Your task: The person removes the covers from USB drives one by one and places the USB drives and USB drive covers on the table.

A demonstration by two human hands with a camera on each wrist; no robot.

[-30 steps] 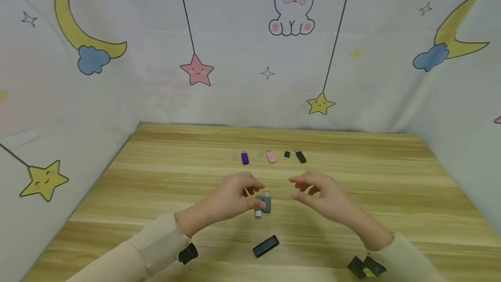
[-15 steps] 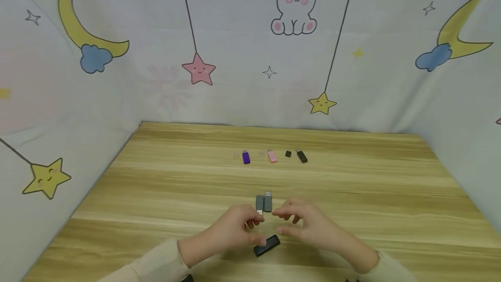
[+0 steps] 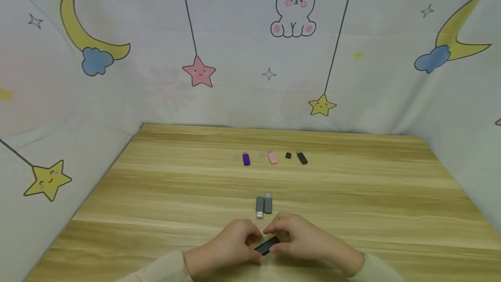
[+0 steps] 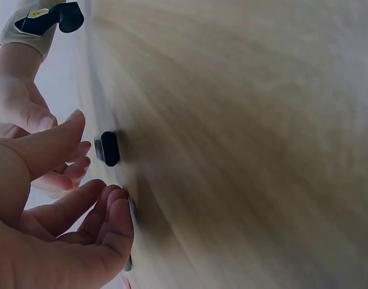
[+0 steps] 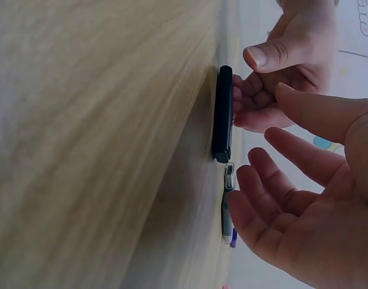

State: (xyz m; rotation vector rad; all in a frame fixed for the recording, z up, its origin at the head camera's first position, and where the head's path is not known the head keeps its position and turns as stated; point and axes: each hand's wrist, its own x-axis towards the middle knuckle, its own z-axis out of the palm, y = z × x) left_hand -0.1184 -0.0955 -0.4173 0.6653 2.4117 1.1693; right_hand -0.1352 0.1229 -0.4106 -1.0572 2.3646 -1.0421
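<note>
While left hand point(image 3: 235, 240) and right hand point(image 3: 299, 237) spread beside it, a black bar point(image 3: 267, 246) lies flat. Its long axis runs near-left to far-right.

Slim black oblong case point(image 3: 268, 246), upper face perhaps glossy, lying flat, slantwise, on wooden table point(image 3: 164, 195).

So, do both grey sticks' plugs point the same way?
No: the left plug is at the near end, the right plug at the far end.
</note>
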